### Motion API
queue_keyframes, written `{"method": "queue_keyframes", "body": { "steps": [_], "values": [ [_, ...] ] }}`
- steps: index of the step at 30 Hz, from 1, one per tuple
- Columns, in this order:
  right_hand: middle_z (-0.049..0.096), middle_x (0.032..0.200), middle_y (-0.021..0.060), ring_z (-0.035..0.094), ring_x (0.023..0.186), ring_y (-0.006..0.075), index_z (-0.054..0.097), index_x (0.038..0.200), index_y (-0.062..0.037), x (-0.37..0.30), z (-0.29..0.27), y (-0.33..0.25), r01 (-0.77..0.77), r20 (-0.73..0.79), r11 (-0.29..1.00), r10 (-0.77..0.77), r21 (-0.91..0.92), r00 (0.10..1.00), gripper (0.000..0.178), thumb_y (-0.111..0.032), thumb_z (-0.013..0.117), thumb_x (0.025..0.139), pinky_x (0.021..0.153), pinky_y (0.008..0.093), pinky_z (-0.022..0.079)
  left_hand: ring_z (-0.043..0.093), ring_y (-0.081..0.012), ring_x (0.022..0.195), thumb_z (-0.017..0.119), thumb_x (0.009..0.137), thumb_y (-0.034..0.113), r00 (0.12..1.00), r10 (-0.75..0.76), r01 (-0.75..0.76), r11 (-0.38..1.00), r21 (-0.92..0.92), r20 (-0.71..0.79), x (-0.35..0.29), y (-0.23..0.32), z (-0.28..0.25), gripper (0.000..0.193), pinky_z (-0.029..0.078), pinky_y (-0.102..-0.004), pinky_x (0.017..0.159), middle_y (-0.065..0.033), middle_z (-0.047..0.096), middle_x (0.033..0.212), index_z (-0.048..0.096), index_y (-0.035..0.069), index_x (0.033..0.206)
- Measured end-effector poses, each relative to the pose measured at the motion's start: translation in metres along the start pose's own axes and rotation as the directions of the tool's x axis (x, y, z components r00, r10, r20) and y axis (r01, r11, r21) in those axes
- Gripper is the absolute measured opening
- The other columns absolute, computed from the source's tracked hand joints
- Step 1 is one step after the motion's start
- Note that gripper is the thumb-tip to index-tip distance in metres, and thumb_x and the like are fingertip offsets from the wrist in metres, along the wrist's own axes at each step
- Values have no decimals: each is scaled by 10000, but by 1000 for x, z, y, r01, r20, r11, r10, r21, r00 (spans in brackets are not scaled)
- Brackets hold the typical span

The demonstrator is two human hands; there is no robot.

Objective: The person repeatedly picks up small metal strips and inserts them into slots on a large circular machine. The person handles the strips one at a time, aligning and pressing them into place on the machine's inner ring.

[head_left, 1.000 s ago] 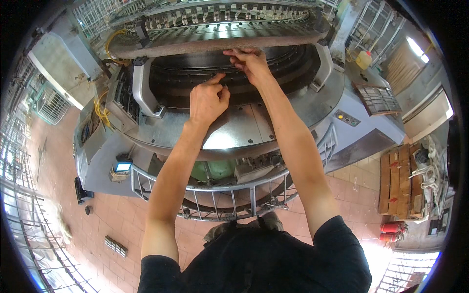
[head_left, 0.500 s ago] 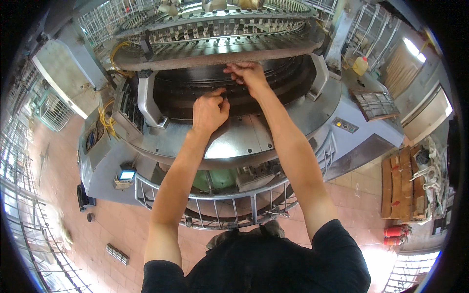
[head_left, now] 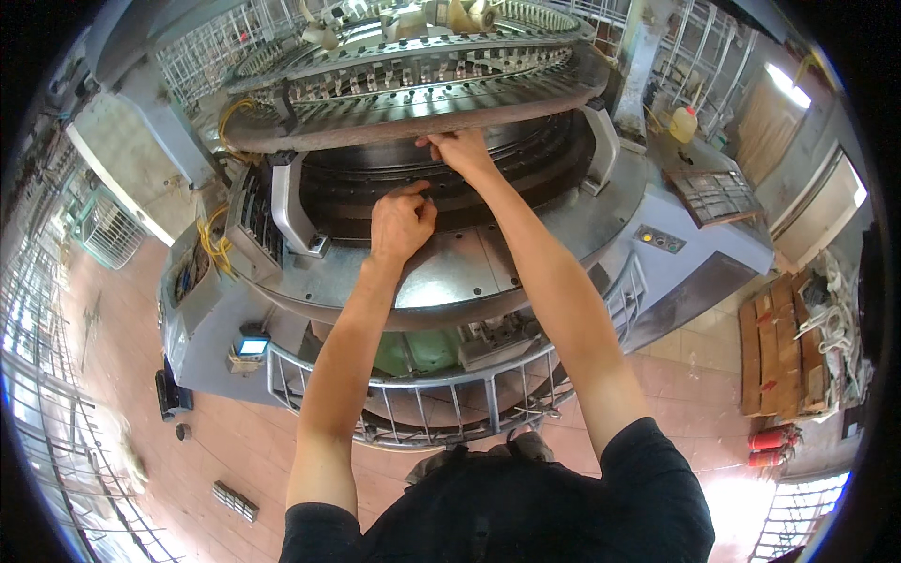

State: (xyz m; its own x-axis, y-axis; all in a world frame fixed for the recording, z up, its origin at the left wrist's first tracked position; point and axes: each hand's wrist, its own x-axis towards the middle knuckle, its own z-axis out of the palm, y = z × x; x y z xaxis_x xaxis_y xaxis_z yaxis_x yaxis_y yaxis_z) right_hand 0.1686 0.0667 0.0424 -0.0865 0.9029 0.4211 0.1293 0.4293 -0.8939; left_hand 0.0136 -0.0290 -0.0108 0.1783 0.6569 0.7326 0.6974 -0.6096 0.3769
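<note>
Both hands reach into a large circular knitting machine (head_left: 441,286). My left hand (head_left: 402,223) is closed, its fingers curled at the lower front of the dark curved cylinder wall (head_left: 352,202); whatever they grip, if anything, is too small to name. Higher and to the right, my right hand (head_left: 457,150) is closed in a pinch, just below the brown dusty edge of the upper ring (head_left: 375,133). Its fingertips meet near the dark opening, and I cannot make out what is between them.
Silver brackets (head_left: 291,202) flank the opening. A curved metal railing (head_left: 427,403) stands before my body. At right are a control panel with buttons (head_left: 660,239), a yellow jug (head_left: 683,125), wooden crates (head_left: 774,347) and red fire extinguishers (head_left: 773,438). A small lit screen (head_left: 251,347) sits lower left.
The view has shifted slightly, so the machine sits a little lower. My right hand has moved left and closer under the ring's edge. My left hand stays at the cylinder wall.
</note>
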Motion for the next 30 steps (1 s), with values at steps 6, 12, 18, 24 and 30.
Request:
{"method": "queue_keyframes", "body": {
  "steps": [6,12,18,24,30],
  "values": [
    [768,801,72,654,598,126,772,898,28,3,-25,6,-88,-116,996,84,-28,990,185,-101,666,978,557,328,522,727,-365,783,700,826,105,1000,-6,6,1000,14,-4,0,-4,0,227,582,-411,731,-137,765,1115,687,-62,672],
    [786,988,82,641,710,101,743,1154,-23,-28,-16,12,-307,106,928,291,211,951,207,-99,659,980,586,233,470,726,-371,812,701,825,119,999,39,-39,997,68,12,2,-7,6,204,583,-423,764,-127,768,1104,714,-56,722],
    [773,1052,154,751,919,229,675,1146,42,-23,-31,27,-340,-77,753,457,563,886,223,-45,667,941,719,297,555,719,-352,900,710,817,115,998,3,4,994,106,-66,2,-12,5,173,581,-434,835,-119,769,1098,723,-37,736],
    [766,965,92,684,773,133,733,1103,38,-86,-91,22,-181,-235,976,206,122,950,190,-87,666,976,688,266,522,632,-443,1233,799,835,219,949,-212,235,969,71,-235,13,-27,14,275,541,-403,1002,-357,506,1457,774,24,1029],
    [767,898,72,660,706,103,757,1068,30,-167,-131,-8,-189,-192,973,213,135,958,182,-103,664,986,612,254,509,130,-596,1504,826,772,306,895,-406,410,912,-15,-186,53,5,78,272,209,-548,1259,-467,242,1553,816,167,1006]
  ]
}}
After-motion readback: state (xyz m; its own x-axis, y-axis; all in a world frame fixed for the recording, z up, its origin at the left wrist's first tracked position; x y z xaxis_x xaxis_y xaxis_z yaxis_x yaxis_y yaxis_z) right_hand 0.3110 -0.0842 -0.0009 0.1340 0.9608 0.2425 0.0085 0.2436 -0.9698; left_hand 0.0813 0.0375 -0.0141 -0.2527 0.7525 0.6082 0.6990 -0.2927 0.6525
